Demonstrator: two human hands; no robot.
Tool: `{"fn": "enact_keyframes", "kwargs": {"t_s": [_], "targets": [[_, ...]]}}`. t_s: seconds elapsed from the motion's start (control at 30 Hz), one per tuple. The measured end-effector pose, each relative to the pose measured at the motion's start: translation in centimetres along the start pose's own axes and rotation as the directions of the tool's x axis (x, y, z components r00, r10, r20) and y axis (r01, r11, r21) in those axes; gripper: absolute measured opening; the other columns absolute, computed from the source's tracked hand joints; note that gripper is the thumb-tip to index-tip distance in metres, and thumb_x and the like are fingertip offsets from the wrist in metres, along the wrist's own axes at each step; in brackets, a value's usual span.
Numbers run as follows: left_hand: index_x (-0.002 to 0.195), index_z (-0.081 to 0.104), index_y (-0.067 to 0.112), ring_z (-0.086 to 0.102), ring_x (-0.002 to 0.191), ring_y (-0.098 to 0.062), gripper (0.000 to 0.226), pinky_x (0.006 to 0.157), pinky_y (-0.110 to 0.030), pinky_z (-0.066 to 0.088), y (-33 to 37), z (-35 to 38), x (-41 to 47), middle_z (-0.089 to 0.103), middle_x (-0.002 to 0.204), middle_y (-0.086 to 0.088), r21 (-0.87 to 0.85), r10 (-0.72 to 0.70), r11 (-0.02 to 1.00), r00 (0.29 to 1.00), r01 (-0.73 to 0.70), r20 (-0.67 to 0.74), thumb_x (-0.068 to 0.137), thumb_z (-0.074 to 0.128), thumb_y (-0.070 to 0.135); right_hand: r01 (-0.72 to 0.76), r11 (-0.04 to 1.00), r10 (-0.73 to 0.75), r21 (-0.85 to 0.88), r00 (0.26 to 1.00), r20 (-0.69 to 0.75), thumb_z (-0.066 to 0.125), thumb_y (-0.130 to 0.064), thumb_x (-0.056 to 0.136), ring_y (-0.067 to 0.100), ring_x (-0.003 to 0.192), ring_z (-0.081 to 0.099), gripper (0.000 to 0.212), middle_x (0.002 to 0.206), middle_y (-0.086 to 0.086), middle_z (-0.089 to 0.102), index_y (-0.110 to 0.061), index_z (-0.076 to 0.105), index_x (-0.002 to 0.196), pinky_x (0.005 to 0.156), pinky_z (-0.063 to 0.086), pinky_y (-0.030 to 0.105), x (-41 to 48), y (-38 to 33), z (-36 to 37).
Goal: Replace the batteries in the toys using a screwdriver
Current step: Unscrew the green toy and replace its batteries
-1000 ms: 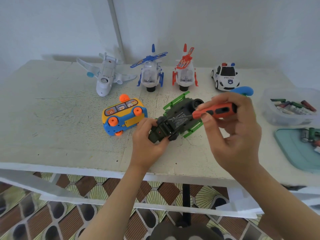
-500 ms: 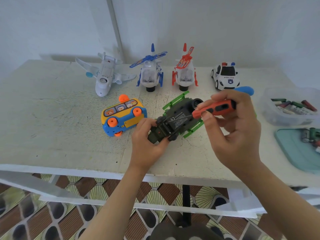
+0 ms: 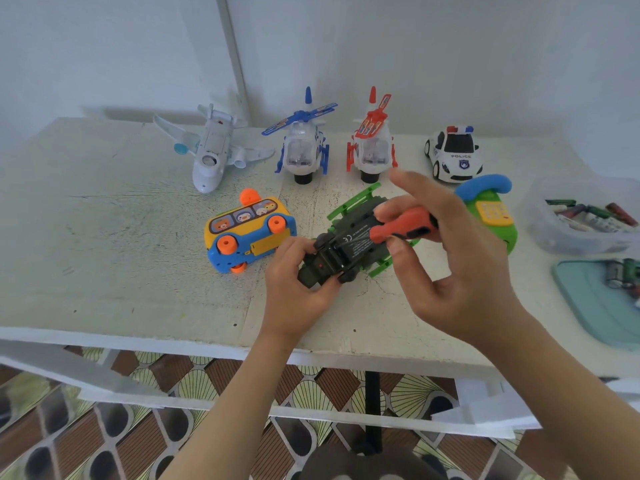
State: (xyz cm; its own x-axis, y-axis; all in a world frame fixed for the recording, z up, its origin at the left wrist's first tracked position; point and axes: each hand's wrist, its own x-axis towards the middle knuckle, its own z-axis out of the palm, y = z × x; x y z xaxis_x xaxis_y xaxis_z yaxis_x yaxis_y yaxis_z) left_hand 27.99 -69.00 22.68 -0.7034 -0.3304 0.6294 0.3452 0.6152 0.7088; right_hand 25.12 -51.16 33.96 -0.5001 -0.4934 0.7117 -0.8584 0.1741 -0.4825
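A dark green toy vehicle with bright green side rails [image 3: 346, 244] lies upside down on the white table [image 3: 121, 265], its labelled underside facing up. My left hand [image 3: 298, 285] grips its near end. My right hand [image 3: 446, 265] pinches a red-handled screwdriver [image 3: 403, 227] between thumb and fingers, with the index finger lifted and blurred. The screwdriver's metal tip rests on the toy's underside.
A yellow-blue toy bus [image 3: 247, 233] lies on its side to the left. A white plane [image 3: 211, 150], a blue helicopter [image 3: 304, 147], a red helicopter [image 3: 374, 143] and a police car [image 3: 453, 154] line the back. At right are a toy phone [image 3: 491, 206], a clear tub of batteries [image 3: 581, 220] and a teal tray [image 3: 595, 303].
My right hand's fingers have shifted on the screwdriver handle, the index finger lifting up. The toy phone behind the hand now shows. My left hand and the vehicle stay in place.
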Motion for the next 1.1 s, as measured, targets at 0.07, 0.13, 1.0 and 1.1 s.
{"fn": "enact_keyframes", "kwargs": {"t_s": [0.07,0.13,1.0,1.1], "targets": [[0.086,0.058,0.011,0.047,0.077,-0.001,0.03,0.065,-0.01,0.035,0.1,0.0,0.0,0.051,0.082,0.004,-0.014,0.008,1.0,1.0,-0.008,0.0,0.066,0.081,0.016,0.019,1.0,-0.018,-0.017,1.0,0.011,0.057,-0.002,0.086,0.01,0.095,0.062,0.053,0.104,0.004,0.062,-0.011,0.04,0.136,0.085,0.051,0.022,0.2,-0.2,0.1],[0.086,0.055,0.016,0.046,0.076,0.0,0.029,0.065,-0.009,0.035,0.3,-0.1,0.0,0.049,0.083,0.009,-0.034,0.008,0.999,1.0,-0.008,-0.003,0.068,0.076,0.024,0.023,0.999,-0.024,-0.025,0.999,-0.021,0.056,-0.009,0.087,0.011,0.094,0.061,0.049,0.103,0.007,0.061,-0.009,0.044,0.135,0.085,0.047,0.018,0.6,-0.4,0.2],[0.088,0.052,0.022,0.048,0.076,-0.002,0.032,0.064,-0.011,0.036,0.2,-0.1,0.0,0.05,0.083,0.011,-0.068,0.023,0.997,1.0,-0.024,-0.012,0.069,0.078,0.029,-0.087,0.994,0.062,-0.071,0.954,-0.294,0.064,-0.026,0.088,0.007,0.092,0.059,0.016,0.089,-0.015,0.063,-0.02,0.064,0.104,0.092,0.043,0.046,3.1,-0.6,0.0],[0.087,0.052,0.022,0.047,0.075,-0.004,0.032,0.063,-0.014,0.036,0.1,-0.1,0.0,0.051,0.082,0.007,-0.068,0.024,0.997,1.0,-0.025,-0.016,0.069,0.078,0.03,-0.098,0.995,0.087,-0.03,0.962,-0.259,0.058,-0.018,0.09,0.002,0.095,0.059,0.018,0.093,-0.014,0.066,-0.013,0.064,0.107,0.094,0.044,0.046,3.1,-0.2,-0.1]]}}
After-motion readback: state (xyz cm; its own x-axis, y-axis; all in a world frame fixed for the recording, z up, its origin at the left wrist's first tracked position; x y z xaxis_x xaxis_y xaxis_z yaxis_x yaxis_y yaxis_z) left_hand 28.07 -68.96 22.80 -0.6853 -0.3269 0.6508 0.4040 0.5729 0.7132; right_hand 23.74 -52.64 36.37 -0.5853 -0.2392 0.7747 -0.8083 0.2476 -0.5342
